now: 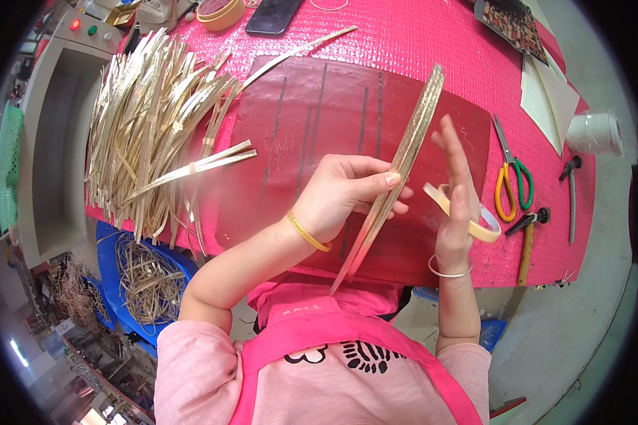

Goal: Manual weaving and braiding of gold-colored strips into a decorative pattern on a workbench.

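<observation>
My left hand [354, 185] is closed around a flat bundle of gold strips [417, 131], pinched between thumb and fingers near its middle. The bundle slants from upper right down toward my apron, above a dark red mat [312, 120]. To the right of it, my right hand [455, 191] is held upright with its fingers stretched out, apart from the strips. A roll of pale yellow tape [486, 228] hangs looped on that hand around the thumb. Left of the mat lies a large heap of gold strips [156, 127], some tied together with bands of tape.
Scissors [507, 166] with yellow and green handles and a hammer [526, 248] lie on the right of the pink-covered table [397, 42]. A white spool [594, 133] stands at the right edge. Behind the mat lies a phone [273, 15]. A blue-lined bin [149, 283] holds tangled strips.
</observation>
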Demonstrator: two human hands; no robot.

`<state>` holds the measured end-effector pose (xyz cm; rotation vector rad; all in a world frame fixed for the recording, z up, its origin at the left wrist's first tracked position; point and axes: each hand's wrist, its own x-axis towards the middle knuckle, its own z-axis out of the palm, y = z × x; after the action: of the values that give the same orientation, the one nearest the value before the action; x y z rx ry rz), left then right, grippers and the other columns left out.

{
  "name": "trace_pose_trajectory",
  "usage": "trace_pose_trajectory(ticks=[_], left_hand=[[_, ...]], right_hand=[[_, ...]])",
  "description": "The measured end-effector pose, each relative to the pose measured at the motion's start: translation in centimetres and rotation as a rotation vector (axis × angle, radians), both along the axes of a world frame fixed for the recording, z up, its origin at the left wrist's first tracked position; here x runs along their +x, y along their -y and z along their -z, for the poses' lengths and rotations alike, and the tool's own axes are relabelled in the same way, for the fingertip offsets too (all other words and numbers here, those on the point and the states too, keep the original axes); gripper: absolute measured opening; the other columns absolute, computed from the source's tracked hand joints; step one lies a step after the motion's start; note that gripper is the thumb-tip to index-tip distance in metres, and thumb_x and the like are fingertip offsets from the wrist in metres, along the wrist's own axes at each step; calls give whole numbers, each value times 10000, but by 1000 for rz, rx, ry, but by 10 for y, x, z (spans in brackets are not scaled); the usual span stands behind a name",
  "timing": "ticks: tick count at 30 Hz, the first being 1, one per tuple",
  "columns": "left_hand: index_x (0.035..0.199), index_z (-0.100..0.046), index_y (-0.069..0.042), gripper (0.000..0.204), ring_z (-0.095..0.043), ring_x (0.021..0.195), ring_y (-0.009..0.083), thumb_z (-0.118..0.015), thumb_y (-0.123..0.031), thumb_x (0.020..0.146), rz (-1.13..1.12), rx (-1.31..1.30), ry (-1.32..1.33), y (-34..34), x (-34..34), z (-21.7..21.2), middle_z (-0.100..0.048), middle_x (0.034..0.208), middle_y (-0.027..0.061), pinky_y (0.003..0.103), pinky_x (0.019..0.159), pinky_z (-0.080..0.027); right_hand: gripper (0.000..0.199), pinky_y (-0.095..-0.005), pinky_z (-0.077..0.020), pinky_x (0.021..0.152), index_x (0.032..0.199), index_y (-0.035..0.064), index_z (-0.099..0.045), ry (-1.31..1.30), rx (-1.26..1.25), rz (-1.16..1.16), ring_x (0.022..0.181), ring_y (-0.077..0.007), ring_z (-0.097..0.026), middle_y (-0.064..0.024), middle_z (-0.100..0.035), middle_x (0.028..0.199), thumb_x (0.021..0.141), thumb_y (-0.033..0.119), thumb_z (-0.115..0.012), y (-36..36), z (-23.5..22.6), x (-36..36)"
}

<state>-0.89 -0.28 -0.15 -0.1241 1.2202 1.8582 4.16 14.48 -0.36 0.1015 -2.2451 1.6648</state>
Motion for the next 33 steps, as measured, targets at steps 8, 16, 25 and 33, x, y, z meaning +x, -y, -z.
trace_pose_trajectory(ticks=[8, 16, 25, 33], left_hand=[[932, -569, 34, 241, -603, 703, 192, -568, -147, 772, 44, 34, 1, 1, 6, -1, -599, 851, 117, 257, 615, -479], [921, -564, 38, 246, -605, 689, 185, -572, -160, 774, 33, -12, -54, 0, 5, 4, -601, 794, 112, 252, 607, -473], [918, -559, 32, 228, -605, 683, 189, -557, -152, 783, -40, -49, -132, 4, -4, -7, -600, 816, 110, 264, 615, -482], [939, -549, 60, 235, -598, 656, 168, -538, -127, 797, -33, 1, -184, 2, 0, -9, -586, 772, 102, 226, 557, -478]], right_hand=[[757, -391, -169, 999, 1314, 134, 60, 148, -264, -101, 1266, -246, -18, -122, -3, 1371, 800, 545, -315, 12, 6, 1], [182, -290, -381, 610, 657, 10, -509, 139, 423, 154, 565, -145, -459, -40, -483, 571, 775, 138, -566, -7, 18, 20], [127, -167, -279, 457, 696, 9, -500, 160, -182, 70, 521, -17, -359, 44, -421, 565, 793, 83, -535, -13, -4, 13], [131, -174, -329, 470, 698, 2, -523, 292, -167, -67, 544, -16, -431, 14, -512, 568, 782, 98, -549, -1, 2, -6]])
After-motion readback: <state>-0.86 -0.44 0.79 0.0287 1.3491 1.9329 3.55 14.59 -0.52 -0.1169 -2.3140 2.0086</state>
